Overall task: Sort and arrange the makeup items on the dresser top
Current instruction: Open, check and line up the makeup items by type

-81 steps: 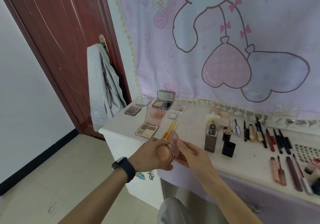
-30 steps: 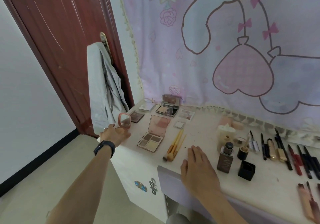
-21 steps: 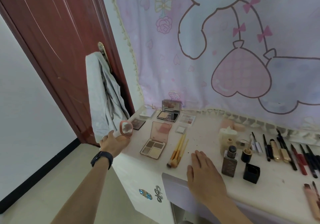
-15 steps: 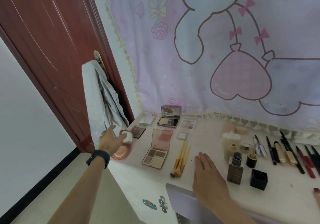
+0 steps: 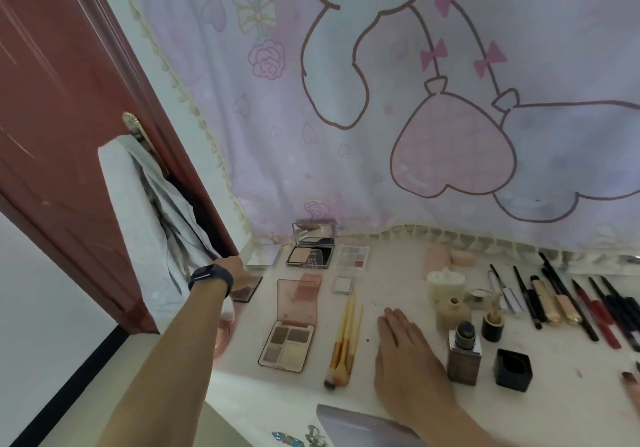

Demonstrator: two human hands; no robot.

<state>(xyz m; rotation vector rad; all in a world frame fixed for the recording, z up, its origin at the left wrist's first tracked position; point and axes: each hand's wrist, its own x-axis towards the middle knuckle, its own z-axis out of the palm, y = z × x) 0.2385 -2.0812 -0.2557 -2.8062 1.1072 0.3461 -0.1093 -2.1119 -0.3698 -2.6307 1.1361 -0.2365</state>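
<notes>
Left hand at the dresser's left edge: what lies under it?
A dark square palette pokes out beneath the left hand; its fingers are hidden, so any grip cannot be judged. Nearer, a pink round compact shows only partly under the forearm.

On our left wrist we wear a black watch (image 5: 210, 278). It has a broad, dark band and a smooth rectangular face with a dull bluish sheen, and it sits just behind our left hand (image 5: 239, 272). Our left forearm (image 5: 173, 360) is bare from the near edge up to that band. Our right forearm (image 5: 450, 426) is bare too, as is our long-fingered right hand (image 5: 405, 353).
</notes>
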